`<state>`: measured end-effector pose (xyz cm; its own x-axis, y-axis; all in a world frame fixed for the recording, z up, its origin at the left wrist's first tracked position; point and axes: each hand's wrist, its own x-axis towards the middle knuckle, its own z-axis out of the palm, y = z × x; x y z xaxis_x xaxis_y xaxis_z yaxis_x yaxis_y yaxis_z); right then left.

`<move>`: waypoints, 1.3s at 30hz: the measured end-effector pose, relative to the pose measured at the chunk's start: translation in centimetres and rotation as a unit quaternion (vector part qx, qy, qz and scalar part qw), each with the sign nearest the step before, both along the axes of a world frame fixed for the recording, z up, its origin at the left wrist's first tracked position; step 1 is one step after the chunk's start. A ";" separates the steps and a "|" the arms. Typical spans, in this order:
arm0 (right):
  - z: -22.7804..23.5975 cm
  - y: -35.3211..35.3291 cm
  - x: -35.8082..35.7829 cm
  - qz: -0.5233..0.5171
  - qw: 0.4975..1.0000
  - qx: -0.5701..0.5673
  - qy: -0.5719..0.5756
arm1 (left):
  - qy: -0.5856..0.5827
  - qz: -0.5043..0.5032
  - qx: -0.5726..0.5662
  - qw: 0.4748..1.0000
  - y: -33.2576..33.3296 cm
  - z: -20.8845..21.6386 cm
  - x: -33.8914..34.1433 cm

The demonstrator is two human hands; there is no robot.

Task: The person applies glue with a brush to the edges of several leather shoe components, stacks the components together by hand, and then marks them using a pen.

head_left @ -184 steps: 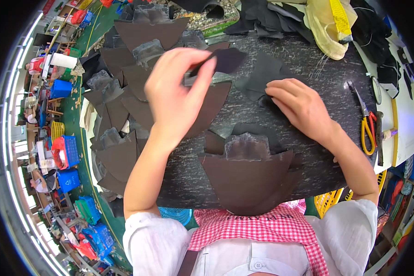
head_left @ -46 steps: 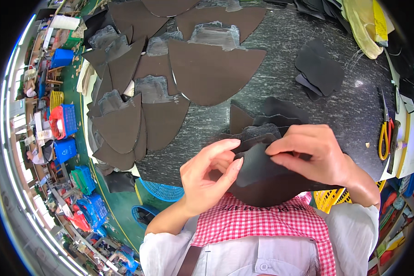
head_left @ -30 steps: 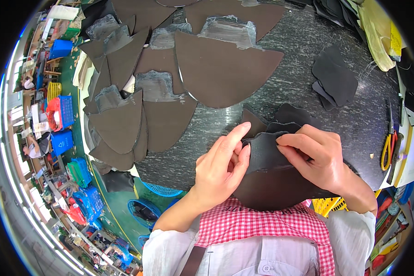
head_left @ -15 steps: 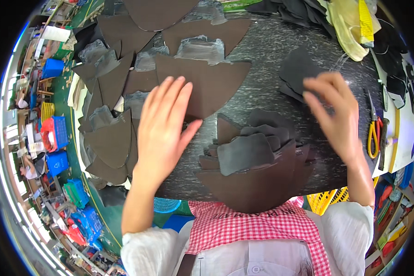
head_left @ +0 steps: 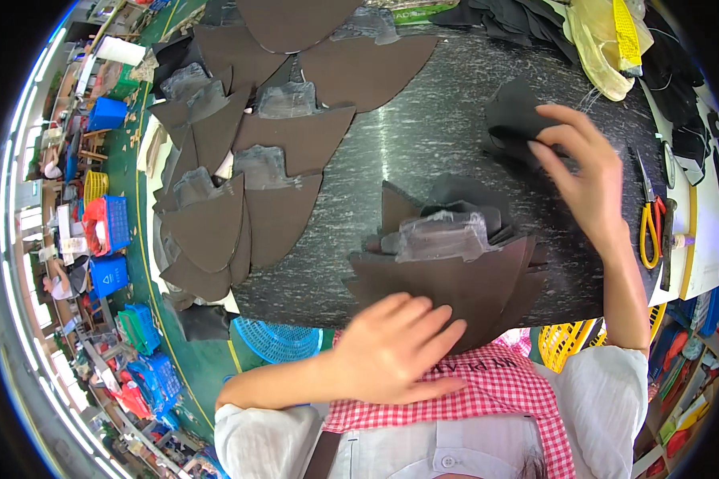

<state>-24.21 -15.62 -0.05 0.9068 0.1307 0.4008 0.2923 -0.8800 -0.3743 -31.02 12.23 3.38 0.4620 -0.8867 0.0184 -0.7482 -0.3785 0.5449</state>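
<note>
A pile of dark brown half-round sheet pieces [head_left: 455, 287] lies at the near table edge, its top piece bearing a dull grey coated strip [head_left: 443, 237]. My left hand [head_left: 399, 347] rests its bent fingers on that piece's near edge, with the thumb spread apart below, over the apron. Farther off on the right, my right hand [head_left: 581, 164] has thumb and fingertips at the edge of a small black piece [head_left: 513, 108], pinching it above a small stack of its kind. Whether more than one piece is between the fingers is hidden.
More brown pieces with grey strips [head_left: 284, 207] overlap along the left side of the dark table [head_left: 407, 144]. Yellow-handled scissors [head_left: 649, 227] lie on the right. Black pieces [head_left: 511, 24] are heaped at the back, beside a yellowish bag [head_left: 599, 56]. A blue basket [head_left: 276, 339] stands below.
My left hand has moved from the left stack to the near pile. A grey-stripped brown piece is gone from the left and one now covers the pile. My right hand has shifted slightly away.
</note>
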 end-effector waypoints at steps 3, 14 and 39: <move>2.2 1.5 -3.0 0.055 0.950 0.305 0.040 | 0.152 0.130 -0.239 0.950 1.5 -1.3 2.2; -0.1 5.9 -7.8 0.114 0.902 0.379 0.171 | 0.366 0.213 -0.130 0.897 1.0 -1.2 3.5; -1.1 7.3 -4.7 0.101 0.982 0.141 0.078 | 0.263 0.343 -0.149 0.889 -0.2 -3.8 6.0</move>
